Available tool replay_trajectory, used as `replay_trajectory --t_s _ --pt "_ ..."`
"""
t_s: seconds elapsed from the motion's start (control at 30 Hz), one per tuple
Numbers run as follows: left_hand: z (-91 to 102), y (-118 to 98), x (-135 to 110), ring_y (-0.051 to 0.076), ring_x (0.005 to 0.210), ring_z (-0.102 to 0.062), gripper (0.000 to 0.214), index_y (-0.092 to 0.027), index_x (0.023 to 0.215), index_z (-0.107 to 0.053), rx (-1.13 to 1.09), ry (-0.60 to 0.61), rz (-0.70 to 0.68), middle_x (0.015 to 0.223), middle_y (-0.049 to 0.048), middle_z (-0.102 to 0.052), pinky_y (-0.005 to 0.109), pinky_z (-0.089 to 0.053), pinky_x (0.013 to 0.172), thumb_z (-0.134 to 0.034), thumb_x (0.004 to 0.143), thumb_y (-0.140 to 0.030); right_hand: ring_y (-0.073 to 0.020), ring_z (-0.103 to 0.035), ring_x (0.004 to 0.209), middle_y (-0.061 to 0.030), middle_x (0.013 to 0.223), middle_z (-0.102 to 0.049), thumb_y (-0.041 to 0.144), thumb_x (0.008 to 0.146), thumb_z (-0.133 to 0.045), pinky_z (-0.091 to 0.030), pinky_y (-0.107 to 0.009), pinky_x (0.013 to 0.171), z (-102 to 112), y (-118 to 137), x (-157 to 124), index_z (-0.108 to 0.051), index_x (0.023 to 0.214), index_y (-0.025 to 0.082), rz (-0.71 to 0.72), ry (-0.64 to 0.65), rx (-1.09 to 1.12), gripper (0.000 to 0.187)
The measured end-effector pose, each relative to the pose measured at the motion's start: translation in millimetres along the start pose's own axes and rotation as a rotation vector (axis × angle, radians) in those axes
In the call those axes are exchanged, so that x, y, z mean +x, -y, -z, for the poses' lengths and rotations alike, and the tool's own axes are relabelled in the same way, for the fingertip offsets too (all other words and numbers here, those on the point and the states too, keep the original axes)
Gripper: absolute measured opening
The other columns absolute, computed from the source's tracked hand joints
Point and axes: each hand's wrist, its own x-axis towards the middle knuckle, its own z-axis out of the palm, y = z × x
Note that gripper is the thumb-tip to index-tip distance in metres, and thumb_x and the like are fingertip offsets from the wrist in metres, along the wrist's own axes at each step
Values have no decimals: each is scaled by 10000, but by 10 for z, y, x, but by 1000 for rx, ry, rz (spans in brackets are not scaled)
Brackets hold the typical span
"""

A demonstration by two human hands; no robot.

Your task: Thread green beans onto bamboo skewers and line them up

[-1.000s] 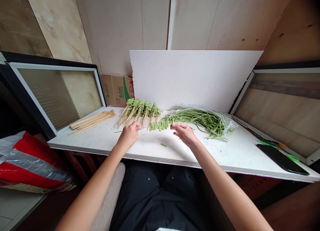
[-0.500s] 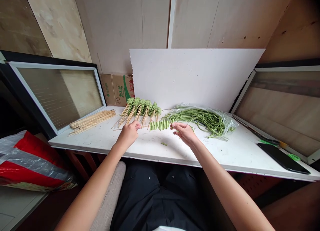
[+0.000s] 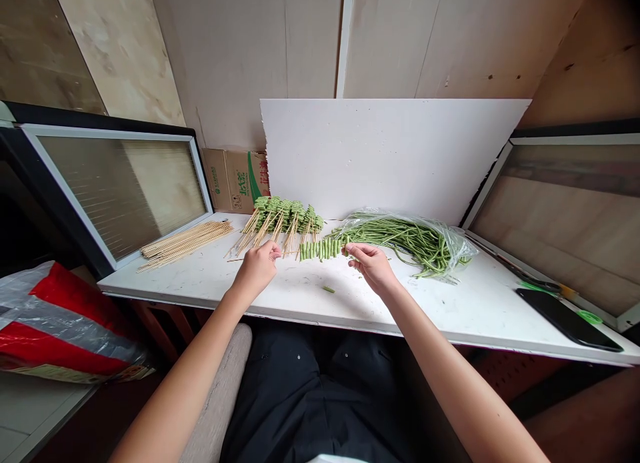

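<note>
My left hand pinches the bare end of a bamboo skewer threaded with folded green bean loops. My right hand pinches the other end, where a long bean runs off to the right. The skewer hangs level just above the white table. Behind it lies a pile of finished bean skewers. A clear plastic bag of long green beans lies to the right of my right hand. Loose bare skewers lie in a heap to the left.
A small green bean scrap lies on the table before my hands. A black phone and green-handled scissors rest at the right. A white board and a cardboard box stand behind. A red-and-clear plastic bag sits lower left.
Both hands stay on the skewer. My right hand has edged slightly towards the bean loops; little else differs.
</note>
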Motion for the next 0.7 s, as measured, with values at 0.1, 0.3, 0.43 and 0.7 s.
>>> replay_trajectory --t_s 0.1,0.3,0.43,0.7 --pt "-18 30 -3 247 884 -758 279 -219 903 -679 9 6 -7 887 59 -788 301 -547 752 -502 836 -14 -265 -680 1007 -114 1039 -786 550 705 -920 -513 -340 709 -26 -34 -6 -838 850 229 6 -21 -2 362" --pt "-20 43 -4 248 882 -756 266 -221 905 -671 14 16 -20 889 63 -785 304 -538 753 -506 843 -22 -269 -675 1009 -117 1039 -785 551 684 -929 -512 -329 689 -61 -69 -14 -838 836 223 7 -39 -6 373" --pt "-38 26 -1 248 841 -747 252 -217 891 -663 14 29 -48 848 67 -766 312 -522 734 -487 870 -37 -250 -659 962 -104 1003 -775 531 660 -955 -512 -325 683 -88 -61 -29 -838 812 224 -18 -30 29 362" --pt "-25 52 3 223 790 -738 254 -217 903 -673 -8 -46 -67 810 39 -763 283 -532 723 -509 845 -31 -210 -647 901 -94 1033 -776 537 675 -954 -522 -307 677 -64 -69 -5 -852 872 225 7 11 39 383"
